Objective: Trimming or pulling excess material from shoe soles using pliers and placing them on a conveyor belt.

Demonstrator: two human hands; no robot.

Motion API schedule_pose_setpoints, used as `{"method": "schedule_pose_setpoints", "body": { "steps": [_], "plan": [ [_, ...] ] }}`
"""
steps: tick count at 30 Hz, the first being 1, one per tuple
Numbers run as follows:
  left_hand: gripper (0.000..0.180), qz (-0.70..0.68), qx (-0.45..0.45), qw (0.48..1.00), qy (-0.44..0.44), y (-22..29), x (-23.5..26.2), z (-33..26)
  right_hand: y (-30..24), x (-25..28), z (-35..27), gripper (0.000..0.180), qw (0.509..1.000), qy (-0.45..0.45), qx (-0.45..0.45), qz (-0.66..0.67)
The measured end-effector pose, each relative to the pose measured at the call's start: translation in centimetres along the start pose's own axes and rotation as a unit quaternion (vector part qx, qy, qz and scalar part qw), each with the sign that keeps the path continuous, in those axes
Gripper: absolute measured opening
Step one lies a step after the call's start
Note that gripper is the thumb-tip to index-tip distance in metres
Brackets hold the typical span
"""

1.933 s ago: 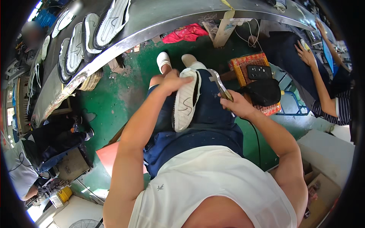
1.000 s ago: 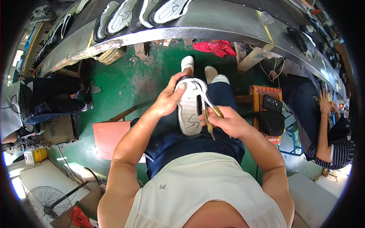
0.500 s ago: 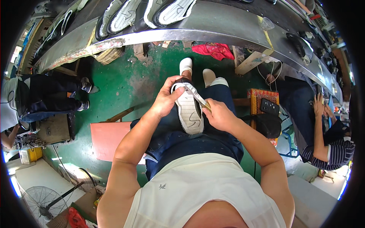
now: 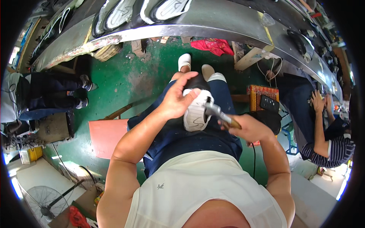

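Note:
A shoe upper stretched on a last, black with a pale underside [image 4: 196,115] facing up, rests over my lap. My left hand [image 4: 177,99] grips it near the far end. The thumb presses on the white underside, while the index finger stretches along the black part. In my right hand [image 4: 249,128] is a metal-headed tool [image 4: 217,111] with a brown handle, its kind blurred by motion. The tool's head is at the right edge of the underside; whether it touches I cannot tell. A dark curved line marks the pale underside near my body.
A metal-edged bench [image 4: 213,30] runs across the far side, with several similar shoe uppers [image 4: 171,9] on it. Red cloth [image 4: 213,47] lies beneath. A pink board [image 4: 108,138] is at my left, a black bag [image 4: 266,123] at my right. People work on both sides.
The shoe has turned and tilted, its black far end now showing more. My right hand has moved right and nearer my body with the tool. My left hand has shifted slightly right.

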State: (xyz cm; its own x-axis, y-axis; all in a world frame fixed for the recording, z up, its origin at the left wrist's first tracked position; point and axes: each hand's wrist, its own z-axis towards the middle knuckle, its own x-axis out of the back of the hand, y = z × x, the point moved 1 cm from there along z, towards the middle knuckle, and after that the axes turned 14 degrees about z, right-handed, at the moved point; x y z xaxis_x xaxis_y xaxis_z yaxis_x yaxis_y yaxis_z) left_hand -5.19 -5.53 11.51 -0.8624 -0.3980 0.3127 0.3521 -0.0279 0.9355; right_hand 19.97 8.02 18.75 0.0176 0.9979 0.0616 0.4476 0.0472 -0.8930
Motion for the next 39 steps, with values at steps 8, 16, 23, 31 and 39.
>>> {"method": "schedule_pose_setpoints", "body": {
  "steps": [8,16,23,31,39],
  "plan": [
    [0.078,0.085,-0.211,0.972,-0.066,4.3,-1.3,-1.8,4.0,-1.9,1.7,0.033,0.912,0.269,0.254,0.175],
    [0.081,0.182,-0.184,0.965,0.049,3.3,-5.2,-5.0,3.5,-1.4,7.1,0.029,0.908,0.240,0.332,0.087],
    [0.100,0.220,-0.125,0.965,0.071,0.0,-6.7,-4.4,3.7,0.3,8.4,0.030,0.915,0.286,0.281,0.046],
    [0.066,0.224,0.022,0.974,-0.025,-3.4,-6.0,-0.5,8.8,0.0,8.3,0.065,0.922,0.352,0.092,0.128],
    [0.048,0.064,0.276,0.955,-0.083,-6.4,-6.6,-0.5,12.0,-0.4,7.6,0.020,0.910,0.253,0.023,0.328]
  ]
}}
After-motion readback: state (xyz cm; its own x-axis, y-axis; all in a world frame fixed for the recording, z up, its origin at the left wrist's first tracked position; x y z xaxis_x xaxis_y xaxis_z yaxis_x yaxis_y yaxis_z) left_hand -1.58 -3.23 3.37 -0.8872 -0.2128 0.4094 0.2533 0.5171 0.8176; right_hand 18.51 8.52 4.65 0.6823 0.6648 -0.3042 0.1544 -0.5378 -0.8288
